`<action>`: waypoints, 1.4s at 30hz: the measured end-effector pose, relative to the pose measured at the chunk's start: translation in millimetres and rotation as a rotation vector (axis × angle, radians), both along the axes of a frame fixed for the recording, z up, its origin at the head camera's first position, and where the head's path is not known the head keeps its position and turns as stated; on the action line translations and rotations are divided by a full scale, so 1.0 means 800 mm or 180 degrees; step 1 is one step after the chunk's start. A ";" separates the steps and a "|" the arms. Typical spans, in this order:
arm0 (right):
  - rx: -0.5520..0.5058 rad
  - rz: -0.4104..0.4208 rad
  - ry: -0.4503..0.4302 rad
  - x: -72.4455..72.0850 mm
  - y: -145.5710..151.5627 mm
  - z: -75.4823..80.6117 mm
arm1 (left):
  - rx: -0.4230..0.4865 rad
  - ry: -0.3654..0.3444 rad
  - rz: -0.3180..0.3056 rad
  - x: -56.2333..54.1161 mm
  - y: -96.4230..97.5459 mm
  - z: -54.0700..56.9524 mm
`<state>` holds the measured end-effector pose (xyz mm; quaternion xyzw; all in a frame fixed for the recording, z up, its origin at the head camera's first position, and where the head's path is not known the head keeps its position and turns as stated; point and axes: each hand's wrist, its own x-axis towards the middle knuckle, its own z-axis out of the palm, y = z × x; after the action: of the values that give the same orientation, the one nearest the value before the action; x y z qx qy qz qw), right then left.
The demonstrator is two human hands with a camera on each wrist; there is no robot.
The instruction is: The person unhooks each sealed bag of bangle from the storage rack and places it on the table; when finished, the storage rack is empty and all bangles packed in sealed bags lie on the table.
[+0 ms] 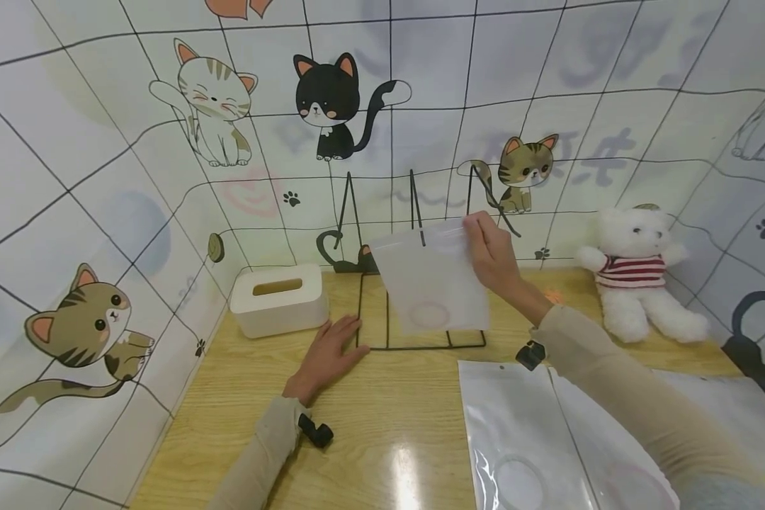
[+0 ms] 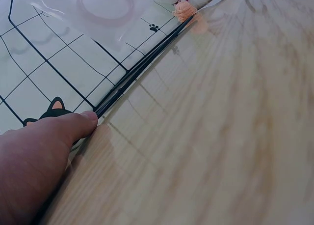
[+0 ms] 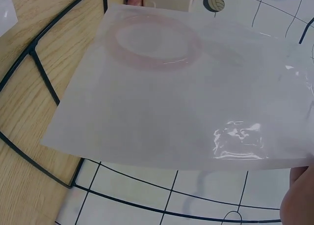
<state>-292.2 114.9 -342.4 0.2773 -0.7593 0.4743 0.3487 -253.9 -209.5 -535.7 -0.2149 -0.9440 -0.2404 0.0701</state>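
My right hand (image 1: 492,255) pinches the upper right corner of a frosted plastic bag (image 1: 436,290) and holds it up over a black wire rack (image 1: 414,348). A pale pink ring (image 3: 153,42) shows through the bag. The tip of the rack's middle prong (image 1: 423,237) overlaps the bag's top edge in the head view. My left hand (image 1: 331,354) rests low at the rack's front left corner, fingers extended to its side bar. In the left wrist view the thumb (image 2: 73,126) touches the base bar.
Left of the rack stands a white tissue box (image 1: 279,301). Larger plastic bags (image 1: 516,411) lie at the table's front right. A white teddy bear (image 1: 637,273) in a striped shirt sits at the back right, near a small orange ball (image 2: 185,12). A cat-patterned wall (image 1: 433,64) stands behind.
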 end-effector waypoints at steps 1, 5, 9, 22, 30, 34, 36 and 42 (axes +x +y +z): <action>0.0002 -0.0020 0.0000 -0.004 0.002 -0.003 | 0.0000 -0.0005 0.0004 0.000 0.000 0.000; -0.0005 -0.0024 0.0004 -0.007 0.005 -0.009 | -0.0020 -0.0047 0.0010 0.000 0.000 0.001; -0.0028 -0.0080 0.0066 -0.003 0.005 -0.013 | -0.0003 -0.0033 0.0005 0.001 0.000 0.002; -0.0212 -0.0030 0.0138 0.018 0.000 -0.018 | 0.0013 0.0013 -0.0001 0.000 0.001 -0.002; -0.0349 -0.0035 0.0117 0.037 -0.002 -0.022 | -0.0038 -0.0055 0.0027 0.001 0.000 0.000; -0.0393 0.0028 0.0170 0.050 -0.006 -0.022 | -0.0024 -0.0069 0.0014 0.001 0.000 -0.001; -0.0396 0.0050 0.0188 0.056 -0.009 -0.022 | -0.0031 -0.0045 0.0016 0.000 -0.001 -0.003; -0.0367 0.0274 0.0121 0.071 -0.019 -0.031 | -0.0028 0.0060 0.0009 -0.004 -0.002 -0.003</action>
<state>-235.6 99.4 -366.9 0.2982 -0.7113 0.5264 0.3577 -257.0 -210.7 -538.3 -0.2161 -0.9446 -0.2341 0.0784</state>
